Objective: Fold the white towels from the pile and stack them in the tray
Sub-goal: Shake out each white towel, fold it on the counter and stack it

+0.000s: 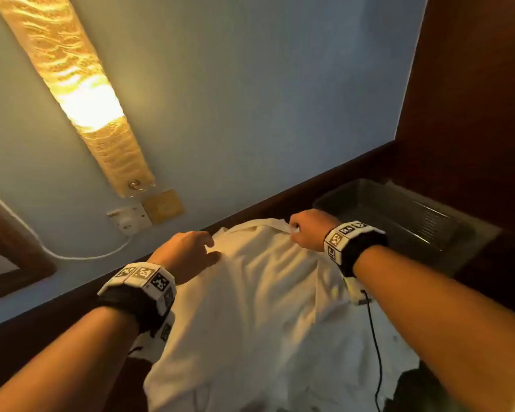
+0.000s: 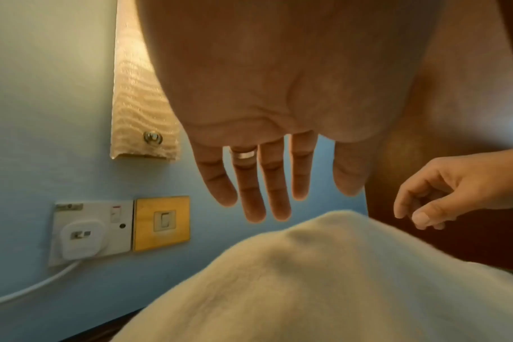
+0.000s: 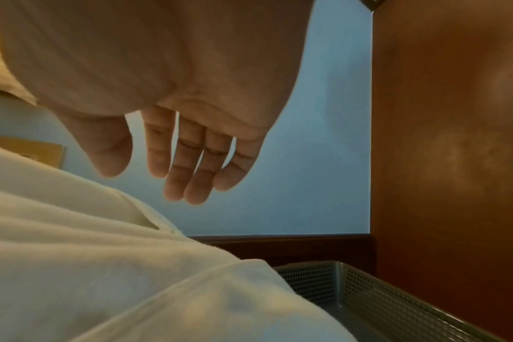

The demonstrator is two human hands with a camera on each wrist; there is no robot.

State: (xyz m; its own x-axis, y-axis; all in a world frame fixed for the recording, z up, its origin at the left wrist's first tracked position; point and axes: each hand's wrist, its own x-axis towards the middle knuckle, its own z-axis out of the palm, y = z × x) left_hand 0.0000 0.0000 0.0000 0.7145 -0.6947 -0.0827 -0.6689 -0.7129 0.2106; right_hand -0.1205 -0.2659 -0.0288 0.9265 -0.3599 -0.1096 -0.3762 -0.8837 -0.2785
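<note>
Head view: crumpled white cloth towel [image 1: 265,298] lies mid-frame, grey perforated tray [image 1: 369,185] right; left hand [image 1: 188,254] spread wide over it, right hand [image 1: 308,230] at its far edge, grip unclear

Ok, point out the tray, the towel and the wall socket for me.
tray [image 1: 399,214], head view, on its bare inner floor.
towel [image 1: 268,292], head view, on the middle of the spread cloth.
wall socket [image 2: 82,233], left wrist view, on the white plug.

Head view looks down from above at the towel [image 1: 259,292]. Both wrist views sit low, close over it, facing the blue wall [image 2: 59,115]; the right one also catches the tray [image 3: 395,300].
</note>
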